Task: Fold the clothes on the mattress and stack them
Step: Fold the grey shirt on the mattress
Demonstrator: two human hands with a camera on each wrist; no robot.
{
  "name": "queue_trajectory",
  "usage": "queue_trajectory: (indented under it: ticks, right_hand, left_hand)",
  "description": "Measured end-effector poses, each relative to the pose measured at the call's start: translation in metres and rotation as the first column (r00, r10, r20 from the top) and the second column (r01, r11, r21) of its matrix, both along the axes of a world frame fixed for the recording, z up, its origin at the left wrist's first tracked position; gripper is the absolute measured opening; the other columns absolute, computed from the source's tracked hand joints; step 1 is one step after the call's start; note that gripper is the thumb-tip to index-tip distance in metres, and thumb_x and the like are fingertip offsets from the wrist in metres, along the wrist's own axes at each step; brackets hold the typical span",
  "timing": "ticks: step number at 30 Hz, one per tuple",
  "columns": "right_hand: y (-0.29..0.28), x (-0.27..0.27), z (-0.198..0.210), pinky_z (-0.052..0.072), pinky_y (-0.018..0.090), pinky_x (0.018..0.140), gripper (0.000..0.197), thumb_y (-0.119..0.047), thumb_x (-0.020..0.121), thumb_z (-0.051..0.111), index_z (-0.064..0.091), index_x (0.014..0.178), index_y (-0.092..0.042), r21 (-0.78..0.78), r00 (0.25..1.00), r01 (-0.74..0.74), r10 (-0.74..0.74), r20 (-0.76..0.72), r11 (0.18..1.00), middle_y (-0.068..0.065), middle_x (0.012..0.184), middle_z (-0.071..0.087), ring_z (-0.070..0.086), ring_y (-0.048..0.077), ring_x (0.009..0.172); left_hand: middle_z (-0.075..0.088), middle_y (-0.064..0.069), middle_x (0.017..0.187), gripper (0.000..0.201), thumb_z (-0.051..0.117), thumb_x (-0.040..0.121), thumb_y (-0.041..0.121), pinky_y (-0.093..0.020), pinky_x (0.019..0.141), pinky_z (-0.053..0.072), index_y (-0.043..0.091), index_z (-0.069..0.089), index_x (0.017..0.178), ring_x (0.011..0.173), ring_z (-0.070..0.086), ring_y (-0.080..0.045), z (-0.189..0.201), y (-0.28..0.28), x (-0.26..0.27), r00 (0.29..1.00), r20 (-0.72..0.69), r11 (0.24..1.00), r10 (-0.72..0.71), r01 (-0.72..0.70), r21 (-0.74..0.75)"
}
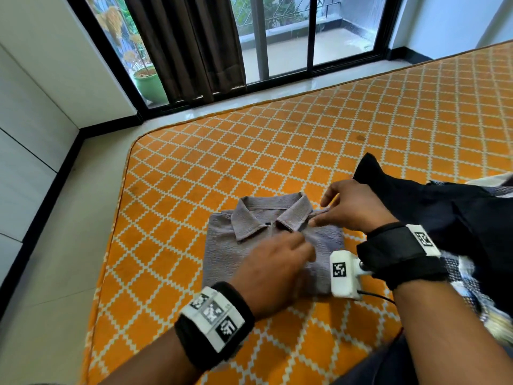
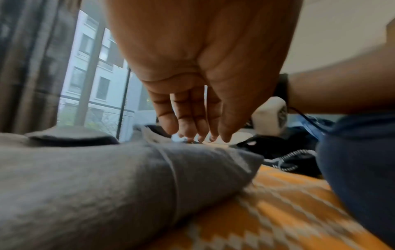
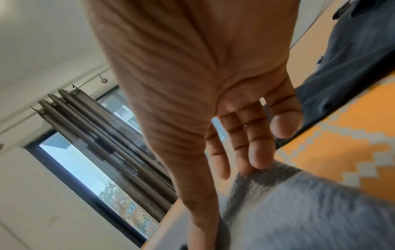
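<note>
The left hand [image 1: 273,269] lies palm down on the folded grey shirt [image 1: 236,245], fingers straight and together, tips near the placket. The shirt sits flat on the orange mattress [image 1: 249,151], collar pointing away toward the window, long axis running near to far. The right hand [image 1: 352,205] reaches across its right shoulder, fingers extended, touching the cloth beside the collar. Dark clothes [image 1: 444,215] lie heaped just right.

Soft daylight came through the window [image 1: 288,37], leaving the room evenly bright with faint shadows; both wrist views were blurred and bent at the edges.
</note>
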State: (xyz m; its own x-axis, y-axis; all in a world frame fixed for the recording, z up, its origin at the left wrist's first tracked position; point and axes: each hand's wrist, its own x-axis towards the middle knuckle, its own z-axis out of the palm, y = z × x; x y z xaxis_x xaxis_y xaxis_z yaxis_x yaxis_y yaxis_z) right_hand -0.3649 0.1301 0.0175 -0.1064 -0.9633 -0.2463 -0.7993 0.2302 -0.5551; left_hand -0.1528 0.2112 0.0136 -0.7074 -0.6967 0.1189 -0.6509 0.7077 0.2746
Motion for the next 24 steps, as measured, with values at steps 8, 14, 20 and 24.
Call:
queue_trajectory:
  ticks: [8,14,20,24]
  right_hand:
    - [-0.007,-0.001,-0.045,0.055,0.04,0.074,0.044,-0.04,0.07,0.089,0.064,0.093,-0.012,0.026,0.98,0.168,-0.164,-0.11,0.986,0.013,0.094,0.067,0.066,0.036,0.091]
    - [-0.01,-0.001,-0.037,0.049,0.035,0.067,0.039,-0.044,0.076,0.085,0.068,0.086,-0.01,-0.127,0.969,0.181,-0.199,-0.147,0.975,0.014,0.087,0.07,0.067,0.036,0.084]
    - [-0.007,0.007,-0.033,0.063,0.044,0.072,0.019,-0.025,0.077,0.084,0.072,0.073,-0.01,0.013,0.996,0.072,-0.071,-0.052,0.997,0.011,0.068,0.073,0.072,0.032,0.07]
    - [-0.009,0.003,-0.021,0.054,0.037,0.078,0.009,-0.022,0.081,0.079,0.071,0.077,-0.02,-0.158,0.984,0.156,-0.167,-0.055,0.975,0.01,0.091,0.074,0.068,0.035,0.092]
  left_hand:
    - [0.055,0.003,0.108,0.024,0.057,0.09,0.037,-0.04,0.077,0.043,0.031,0.063,0.113,0.098,0.049,-0.022,-0.042,0.012,-0.012,0.966,0.243,0.996,-0.091,0.094,-0.002]
    - [0.049,-0.004,0.142,0.045,0.055,0.091,0.038,-0.045,0.097,0.042,0.029,0.056,0.135,0.124,0.047,-0.024,-0.033,0.022,-0.005,0.947,0.299,0.987,-0.117,0.145,-0.074]
    - [0.05,-0.003,0.152,0.057,0.065,0.091,0.028,-0.044,0.119,0.031,0.021,0.052,0.146,0.141,0.044,-0.022,-0.025,0.027,0.016,0.964,0.162,0.975,-0.21,0.195,0.106]
    - [0.063,0.002,0.136,0.036,0.057,0.096,0.021,-0.033,0.105,0.045,0.021,0.065,0.132,0.122,0.058,-0.017,-0.003,0.022,0.052,0.979,-0.184,0.996,0.086,-0.081,0.038]
